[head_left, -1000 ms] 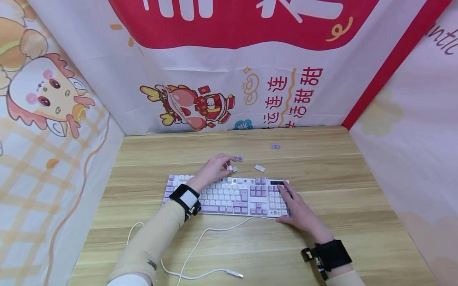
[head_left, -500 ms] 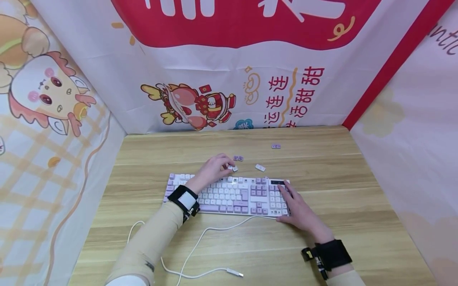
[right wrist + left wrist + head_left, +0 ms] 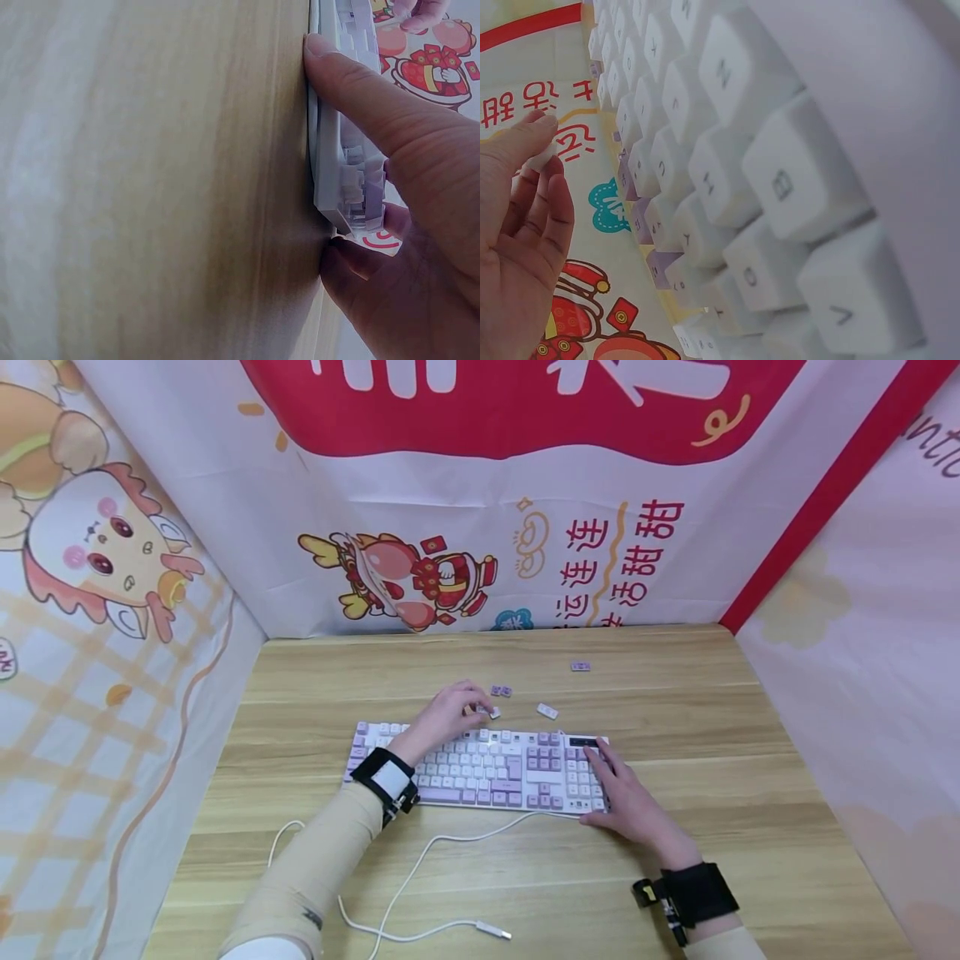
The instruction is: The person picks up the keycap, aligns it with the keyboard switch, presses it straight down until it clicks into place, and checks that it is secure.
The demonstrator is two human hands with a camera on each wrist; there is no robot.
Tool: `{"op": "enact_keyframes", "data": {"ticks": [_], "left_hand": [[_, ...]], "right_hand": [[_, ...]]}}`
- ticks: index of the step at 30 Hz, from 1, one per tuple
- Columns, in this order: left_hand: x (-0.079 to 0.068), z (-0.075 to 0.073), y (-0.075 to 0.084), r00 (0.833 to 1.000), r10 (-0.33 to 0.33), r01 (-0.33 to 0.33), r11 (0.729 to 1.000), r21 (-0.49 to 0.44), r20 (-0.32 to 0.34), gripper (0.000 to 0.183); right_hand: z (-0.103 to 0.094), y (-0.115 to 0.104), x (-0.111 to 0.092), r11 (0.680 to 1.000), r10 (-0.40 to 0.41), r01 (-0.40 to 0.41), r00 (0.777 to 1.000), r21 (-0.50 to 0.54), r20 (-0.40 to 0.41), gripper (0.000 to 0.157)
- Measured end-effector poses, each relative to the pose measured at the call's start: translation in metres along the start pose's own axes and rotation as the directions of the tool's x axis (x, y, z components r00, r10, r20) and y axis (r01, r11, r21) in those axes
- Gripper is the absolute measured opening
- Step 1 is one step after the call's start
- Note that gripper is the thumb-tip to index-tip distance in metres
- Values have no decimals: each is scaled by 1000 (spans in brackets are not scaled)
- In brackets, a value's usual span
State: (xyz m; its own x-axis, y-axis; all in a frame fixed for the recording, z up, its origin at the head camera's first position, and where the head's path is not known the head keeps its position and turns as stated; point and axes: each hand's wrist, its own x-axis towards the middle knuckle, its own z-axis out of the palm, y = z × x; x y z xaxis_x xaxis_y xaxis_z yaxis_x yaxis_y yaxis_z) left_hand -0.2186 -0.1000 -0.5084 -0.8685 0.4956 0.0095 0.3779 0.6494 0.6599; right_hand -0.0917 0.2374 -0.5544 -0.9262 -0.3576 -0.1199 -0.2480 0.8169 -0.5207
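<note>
A white and lilac keyboard (image 3: pixel 543 778) lies on the wooden table. My left hand (image 3: pixel 447 714) reaches over its back row, fingertips just behind it. In the left wrist view, the left thumb and fingers pinch a small white keycap (image 3: pixel 543 156); they hide most of it. A white keycap (image 3: pixel 495 713) lies right beside those fingertips. At the keyboard's right end, my right hand (image 3: pixel 628 802) grips the frame, its thumb (image 3: pixel 352 79) along the front edge and the other fingers around the end and far side.
Behind the keyboard lie a pair of purple keycaps (image 3: pixel 501 691), a white keycap piece (image 3: pixel 547 711) and, farther back, a purple keycap piece (image 3: pixel 581 667). A white cable (image 3: pixel 429 852) loops in front, ending in a plug (image 3: pixel 492 931). Printed cloth (image 3: pixel 420 485) hangs behind the table.
The left fingertips have drawn closer together over the white keycap, which now shows less. The right hand keeps its grip on the keyboard. The head view has shifted slightly.
</note>
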Motion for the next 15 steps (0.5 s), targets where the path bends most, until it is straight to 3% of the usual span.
{"op": "enact_keyframes", "data": {"ticks": [8, 15], "left_hand": [[2, 0, 0, 999, -26, 28, 995, -93, 25, 47], [1, 0, 0, 1000, -22, 22, 998, -58, -9, 28]], "right_hand": [[1, 1, 0, 1000, -15, 15, 1000, -1, -17, 108], [2, 4, -1, 995, -95, 95, 993, -12, -74, 108]]}}
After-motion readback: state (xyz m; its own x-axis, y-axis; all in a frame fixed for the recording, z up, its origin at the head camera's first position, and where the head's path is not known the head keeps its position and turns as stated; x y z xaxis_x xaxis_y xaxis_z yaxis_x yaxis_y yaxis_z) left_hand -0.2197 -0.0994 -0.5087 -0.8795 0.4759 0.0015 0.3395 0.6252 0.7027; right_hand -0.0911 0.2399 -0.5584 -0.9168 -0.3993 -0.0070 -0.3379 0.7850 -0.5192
